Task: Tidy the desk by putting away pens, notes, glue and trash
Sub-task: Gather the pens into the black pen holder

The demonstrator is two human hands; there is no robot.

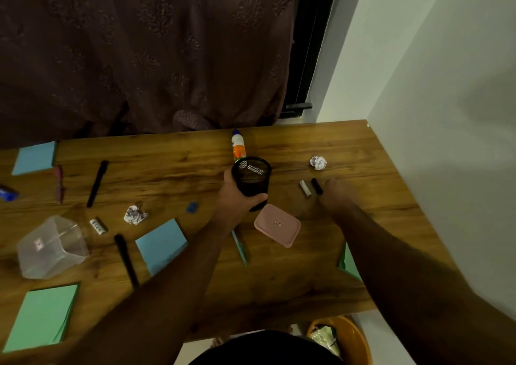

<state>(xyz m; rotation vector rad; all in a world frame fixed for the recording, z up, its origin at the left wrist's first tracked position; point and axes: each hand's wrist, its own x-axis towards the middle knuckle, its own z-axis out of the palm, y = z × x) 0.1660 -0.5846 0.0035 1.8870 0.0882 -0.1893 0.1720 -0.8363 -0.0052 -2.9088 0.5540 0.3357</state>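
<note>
The left hand (237, 194) grips a black mesh pen cup (252, 176) from its near side, fingers curled round the wall, holding it tilted over the middle of the counter (349, 146). A white item lies inside the cup. The right hand (336, 194) rests low on the counter toward the right edge, blurred; whether its fingers are curled or straight cannot be told. It lies just beside a short black marker piece (317, 186) and a white capped tube (305, 188), which lie side by side.

A glue bottle (238, 145) lies behind the cup near the far edge. A crumpled paper ball (318, 162) sits toward the far right. A pink lid (277, 225) lies just in front of the cup.

On the left half: a long black pen (97, 183), a reddish pen (59, 183), a blue item (8, 193) at the left edge, a second crumpled paper (135, 214), a small blue piece (191, 207), a white tube (98, 226), another black pen (126, 260), and a clear plastic container (51, 248) on its side. Blue note pads lie at the far left corner (35, 158) and centre-left (161, 244); green pads lie at the near left corner (42, 317) and under the right forearm (349, 264).

An orange bin (360, 336) stands on the floor below the near edge.
</note>
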